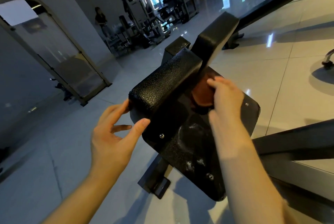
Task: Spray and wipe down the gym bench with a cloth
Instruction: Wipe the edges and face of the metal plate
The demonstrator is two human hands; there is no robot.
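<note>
Black pebbled bench pad; reddish-brown cloth; pale glossy floor tiles.

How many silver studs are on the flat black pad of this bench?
3. One stud sits by the left hand, one at the pad's near corner, one at its far right edge beside the right hand. Another may be hidden.

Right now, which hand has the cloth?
The right hand: it grips the brown cloth against the flat pad. The left hand only touches the raised pad.
</note>
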